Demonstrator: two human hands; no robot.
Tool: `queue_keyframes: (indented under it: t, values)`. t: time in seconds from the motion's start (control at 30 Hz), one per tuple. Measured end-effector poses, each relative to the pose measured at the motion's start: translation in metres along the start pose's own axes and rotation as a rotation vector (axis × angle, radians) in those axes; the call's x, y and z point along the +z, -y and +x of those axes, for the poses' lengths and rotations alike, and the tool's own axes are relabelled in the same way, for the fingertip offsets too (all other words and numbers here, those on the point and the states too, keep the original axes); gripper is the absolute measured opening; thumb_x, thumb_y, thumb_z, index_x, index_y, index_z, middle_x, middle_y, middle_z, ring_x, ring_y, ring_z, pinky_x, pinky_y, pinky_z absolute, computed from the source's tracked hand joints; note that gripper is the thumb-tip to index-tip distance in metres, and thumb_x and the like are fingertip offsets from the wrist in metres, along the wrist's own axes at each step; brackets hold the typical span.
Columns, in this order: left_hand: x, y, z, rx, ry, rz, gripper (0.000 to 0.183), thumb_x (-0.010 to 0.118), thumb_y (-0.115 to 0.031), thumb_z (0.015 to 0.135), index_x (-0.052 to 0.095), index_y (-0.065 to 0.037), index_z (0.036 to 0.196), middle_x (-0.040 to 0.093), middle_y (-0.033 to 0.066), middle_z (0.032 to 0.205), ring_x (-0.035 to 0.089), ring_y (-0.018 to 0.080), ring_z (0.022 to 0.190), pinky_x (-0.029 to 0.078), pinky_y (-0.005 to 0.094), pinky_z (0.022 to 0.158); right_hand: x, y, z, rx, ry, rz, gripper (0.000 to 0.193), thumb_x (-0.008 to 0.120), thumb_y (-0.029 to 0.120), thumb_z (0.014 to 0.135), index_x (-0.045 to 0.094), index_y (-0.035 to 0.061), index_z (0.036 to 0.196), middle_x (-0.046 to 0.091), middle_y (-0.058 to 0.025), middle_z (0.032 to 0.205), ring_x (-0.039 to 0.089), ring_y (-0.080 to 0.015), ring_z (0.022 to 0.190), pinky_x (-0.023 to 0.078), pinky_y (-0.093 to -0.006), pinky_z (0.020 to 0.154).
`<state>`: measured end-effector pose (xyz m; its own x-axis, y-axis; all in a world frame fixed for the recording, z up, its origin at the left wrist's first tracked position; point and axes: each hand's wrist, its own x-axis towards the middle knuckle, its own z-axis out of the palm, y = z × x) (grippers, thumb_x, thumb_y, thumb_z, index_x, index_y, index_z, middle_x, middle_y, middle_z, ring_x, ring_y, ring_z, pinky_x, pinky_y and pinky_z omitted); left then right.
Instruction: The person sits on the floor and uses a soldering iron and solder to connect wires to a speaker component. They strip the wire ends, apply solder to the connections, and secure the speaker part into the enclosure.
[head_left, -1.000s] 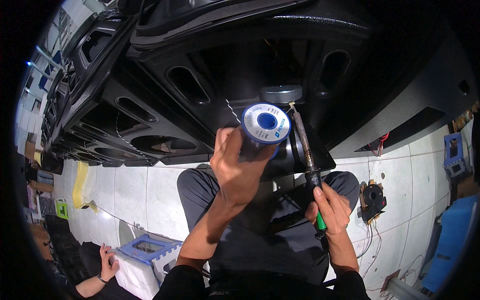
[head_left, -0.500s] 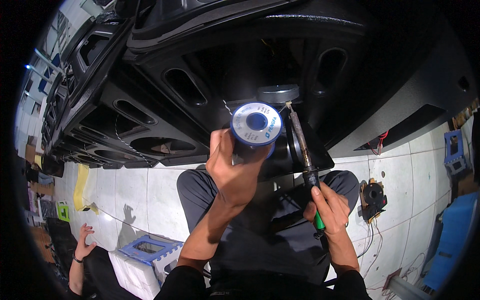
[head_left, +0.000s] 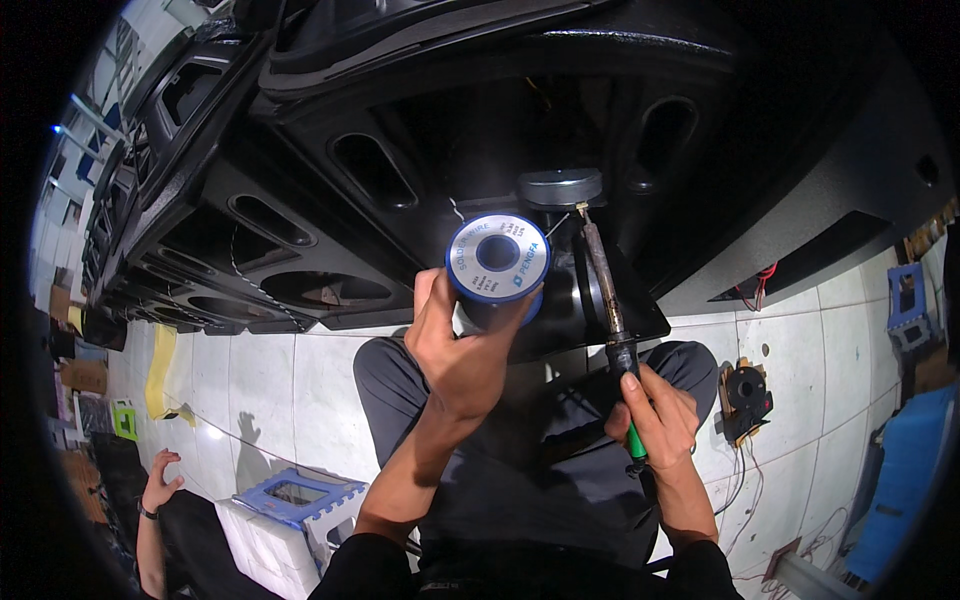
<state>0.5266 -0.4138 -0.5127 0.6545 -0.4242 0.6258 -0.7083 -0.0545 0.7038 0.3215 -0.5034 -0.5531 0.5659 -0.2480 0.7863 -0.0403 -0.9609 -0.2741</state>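
Left hand (head_left: 462, 350) grips the solder spool (head_left: 497, 258), raised just left of the soldering iron (head_left: 604, 285); right hand (head_left: 655, 415) clasps its handle, shaft running up to the speaker magnet (head_left: 560, 187)

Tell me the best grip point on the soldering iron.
Grip the soldering iron at its dark and green handle, from below, where the right hand holds it. The bare metal shaft points up toward the round metal part, so that end is probably hot. The left hand holds the solder spool.
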Motion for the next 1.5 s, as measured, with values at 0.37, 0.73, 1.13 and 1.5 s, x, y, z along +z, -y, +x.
queue_keyframes:
  t: [0.37, 0.73, 1.13, 1.5]
  values:
    - [0.004, 0.007, -0.002, 0.094, 0.060, 0.058, 0.048, 0.089, -0.010, 0.077, 0.064, 0.002, 0.115, 0.072, 0.0121, 0.106, 0.072, 0.0219, 0.100, 0.059, 0.0334, 0.084, 0.000, 0.001, 0.001, -0.001, 0.007, 0.009, 0.037, 0.071, -0.004, 0.077, 0.069, -0.0095, 0.114, 0.069, -0.0300, 0.094, 0.075, -0.0343, 0.082, 0.063, -0.0356, 0.070]
    - [0.014, 0.009, 0.001, 0.099, -0.020, -0.010, 0.047, 0.093, -0.006, 0.066, 0.066, 0.005, 0.103, 0.066, 0.0145, 0.095, 0.068, 0.0262, 0.084, 0.054, 0.0341, 0.068, 0.001, -0.001, 0.001, 0.010, -0.009, 0.028, 0.035, 0.070, -0.004, 0.078, 0.070, -0.0092, 0.113, 0.069, -0.0296, 0.093, 0.075, -0.0336, 0.081, 0.063, -0.0353, 0.068]
    - [0.018, 0.011, 0.000, 0.117, -0.008, 0.036, 0.047, 0.093, -0.006, 0.065, 0.065, 0.006, 0.100, 0.064, 0.0146, 0.095, 0.069, 0.0261, 0.082, 0.055, 0.0338, 0.065, 0.001, -0.001, 0.000, 0.012, -0.011, 0.029, 0.036, 0.071, -0.005, 0.078, 0.070, -0.0090, 0.113, 0.070, -0.0291, 0.092, 0.075, -0.0338, 0.081, 0.063, -0.0353, 0.068]
    - [0.008, 0.006, -0.007, 0.015, -0.079, 0.028, 0.048, 0.093, -0.008, 0.070, 0.066, 0.007, 0.107, 0.066, 0.0151, 0.103, 0.072, 0.0271, 0.090, 0.056, 0.0326, 0.075, 0.000, 0.000, 0.002, 0.006, 0.000, 0.025, 0.034, 0.071, -0.005, 0.079, 0.070, -0.0100, 0.112, 0.069, -0.0296, 0.093, 0.075, -0.0336, 0.081, 0.063, -0.0353, 0.068]
